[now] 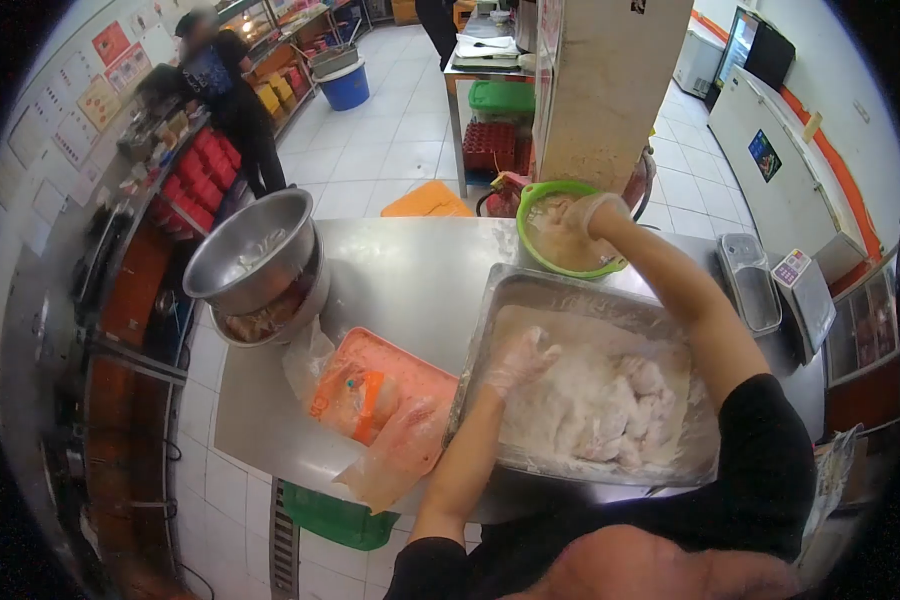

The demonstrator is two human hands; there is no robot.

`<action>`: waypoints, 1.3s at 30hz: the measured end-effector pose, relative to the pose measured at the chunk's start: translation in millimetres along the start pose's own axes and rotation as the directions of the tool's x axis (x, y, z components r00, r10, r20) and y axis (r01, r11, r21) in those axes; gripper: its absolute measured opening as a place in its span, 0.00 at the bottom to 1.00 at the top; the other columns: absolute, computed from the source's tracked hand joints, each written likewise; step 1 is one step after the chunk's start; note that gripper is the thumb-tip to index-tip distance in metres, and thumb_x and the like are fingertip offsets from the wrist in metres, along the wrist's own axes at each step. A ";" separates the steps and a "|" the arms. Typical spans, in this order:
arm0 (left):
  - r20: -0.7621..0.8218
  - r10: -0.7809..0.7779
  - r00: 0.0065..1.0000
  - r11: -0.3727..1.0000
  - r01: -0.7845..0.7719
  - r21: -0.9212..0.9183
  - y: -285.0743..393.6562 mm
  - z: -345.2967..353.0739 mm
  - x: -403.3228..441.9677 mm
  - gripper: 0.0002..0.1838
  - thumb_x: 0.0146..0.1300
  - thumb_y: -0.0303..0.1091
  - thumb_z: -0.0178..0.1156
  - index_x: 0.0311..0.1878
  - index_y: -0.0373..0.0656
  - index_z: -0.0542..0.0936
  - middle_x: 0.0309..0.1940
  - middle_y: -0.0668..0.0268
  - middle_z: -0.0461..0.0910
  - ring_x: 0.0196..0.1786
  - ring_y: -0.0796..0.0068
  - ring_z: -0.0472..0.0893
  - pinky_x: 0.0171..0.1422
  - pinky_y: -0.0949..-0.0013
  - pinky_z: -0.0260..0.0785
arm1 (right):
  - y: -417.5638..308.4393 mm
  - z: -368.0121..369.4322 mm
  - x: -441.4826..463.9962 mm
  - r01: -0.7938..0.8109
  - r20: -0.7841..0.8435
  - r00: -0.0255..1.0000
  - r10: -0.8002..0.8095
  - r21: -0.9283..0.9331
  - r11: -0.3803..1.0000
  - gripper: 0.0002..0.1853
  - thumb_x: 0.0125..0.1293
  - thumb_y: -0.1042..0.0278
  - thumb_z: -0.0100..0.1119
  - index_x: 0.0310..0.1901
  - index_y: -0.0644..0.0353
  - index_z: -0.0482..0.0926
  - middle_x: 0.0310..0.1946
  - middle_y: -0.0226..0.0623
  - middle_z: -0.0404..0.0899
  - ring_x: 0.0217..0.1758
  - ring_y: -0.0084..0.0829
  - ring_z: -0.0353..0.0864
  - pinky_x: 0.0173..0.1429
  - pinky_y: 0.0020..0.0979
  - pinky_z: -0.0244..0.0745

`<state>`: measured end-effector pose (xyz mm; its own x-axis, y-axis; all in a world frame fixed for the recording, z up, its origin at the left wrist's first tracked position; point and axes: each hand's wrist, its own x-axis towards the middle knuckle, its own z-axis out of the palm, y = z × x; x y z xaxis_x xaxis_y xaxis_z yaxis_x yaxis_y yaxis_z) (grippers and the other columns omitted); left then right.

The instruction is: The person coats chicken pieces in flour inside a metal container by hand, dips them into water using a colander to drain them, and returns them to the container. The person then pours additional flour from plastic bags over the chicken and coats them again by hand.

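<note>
My left hand point(523, 362), in a clear plastic glove, is over the left side of a metal tray point(478, 345) of white flour point(542, 415). Its fingers are apart and hold nothing I can see. Flour-coated pieces that look like chicken point(635, 415) lie heaped in the tray's right half. My right hand point(595, 214), also gloved, reaches into a green basin point(523, 235) behind the tray. Pale, wet-looking contents point(560, 245) fill the basin. The fingers of that hand are too hidden to show whether they hold anything.
Left of the tray, a pink-red tray point(432, 380) carries plastic bags. Stacked metal bowls point(255, 250) stand at the table's left edge. A scale point(805, 300) and a clear container point(748, 285) sit right. A pillar point(595, 90) rises behind; a person point(225, 90) stands far left.
</note>
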<state>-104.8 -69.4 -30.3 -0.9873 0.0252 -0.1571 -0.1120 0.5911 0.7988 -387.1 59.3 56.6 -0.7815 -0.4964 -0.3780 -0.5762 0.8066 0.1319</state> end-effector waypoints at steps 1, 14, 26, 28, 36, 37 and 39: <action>0.022 0.000 1.000 1.000 0.000 0.015 1.8 -2.4 -0.6 0.29 0.60 0.51 0.63 0.53 0.34 0.78 0.50 0.46 0.81 0.54 0.49 0.80 0.60 0.57 0.71 | 21.1 0.7 7.3 -0.005 -0.001 1.000 0.005 0.003 1.000 0.24 0.67 0.51 0.46 0.64 0.43 0.75 0.66 0.37 0.73 0.67 0.38 0.73 0.69 0.43 0.64; 0.748 0.200 0.633 0.860 -0.479 0.176 54.9 48.5 -27.1 0.34 0.52 0.54 0.69 0.54 0.35 0.78 0.47 0.46 0.81 0.48 0.51 0.81 0.55 0.57 0.73 | 28.8 51.1 -262.1 -0.023 0.333 0.903 -0.273 0.671 0.741 0.43 0.64 0.65 0.54 0.76 0.49 0.42 0.71 0.50 0.62 0.56 0.47 0.80 0.59 0.50 0.75; 0.414 0.092 0.906 0.846 -0.290 0.448 97.7 134.0 -56.1 0.20 0.52 0.42 0.61 0.43 0.35 0.83 0.43 0.45 0.83 0.46 0.47 0.84 0.52 0.55 0.76 | 11.7 167.4 -291.8 -0.149 -0.004 0.983 0.182 0.560 0.815 0.25 0.67 0.52 0.50 0.61 0.57 0.74 0.55 0.49 0.79 0.56 0.46 0.80 0.63 0.41 0.72; 0.422 0.153 0.894 0.888 -0.312 0.337 85.8 136.4 -55.6 0.19 0.53 0.41 0.61 0.42 0.35 0.82 0.43 0.45 0.83 0.45 0.46 0.83 0.51 0.54 0.76 | 43.7 192.1 -285.6 -0.093 -0.053 0.984 0.168 0.656 0.749 0.27 0.66 0.52 0.52 0.63 0.58 0.72 0.54 0.47 0.80 0.55 0.44 0.81 0.63 0.39 0.72; 0.504 0.549 0.667 0.836 -0.427 -0.346 13.9 112.0 -29.1 0.21 0.59 0.47 0.63 0.51 0.45 0.80 0.31 0.55 0.83 0.34 0.64 0.81 0.42 0.58 0.73 | 44.0 185.0 -332.4 0.042 -0.025 0.997 0.070 0.970 -0.239 0.17 0.62 0.64 0.64 0.51 0.63 0.79 0.38 0.30 0.79 0.39 0.23 0.78 0.44 0.26 0.75; 0.665 0.414 0.621 0.894 -0.413 -0.171 28.8 85.2 -36.6 0.22 0.61 0.48 0.63 0.52 0.45 0.80 0.29 0.57 0.82 0.33 0.67 0.80 0.41 0.59 0.73 | 38.9 182.0 -339.0 -0.098 0.097 0.978 0.184 0.995 -0.006 0.17 0.62 0.58 0.63 0.45 0.62 0.82 0.36 0.34 0.82 0.38 0.28 0.80 0.44 0.29 0.77; 0.794 0.242 0.558 0.912 -0.411 0.011 33.4 73.6 -38.4 0.22 0.62 0.49 0.62 0.53 0.44 0.79 0.28 0.59 0.81 0.31 0.70 0.79 0.40 0.60 0.72 | 31.6 175.5 -343.8 -0.176 0.065 0.973 0.220 0.826 0.535 0.17 0.61 0.53 0.61 0.39 0.61 0.82 0.36 0.40 0.84 0.37 0.36 0.82 0.43 0.34 0.78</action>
<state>-62.3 8.8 -40.3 -0.4882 0.7970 -0.3556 0.3048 0.5375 0.7862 -94.6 311.7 29.9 -0.8717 -0.2853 -0.3985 0.0267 0.7842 -0.6199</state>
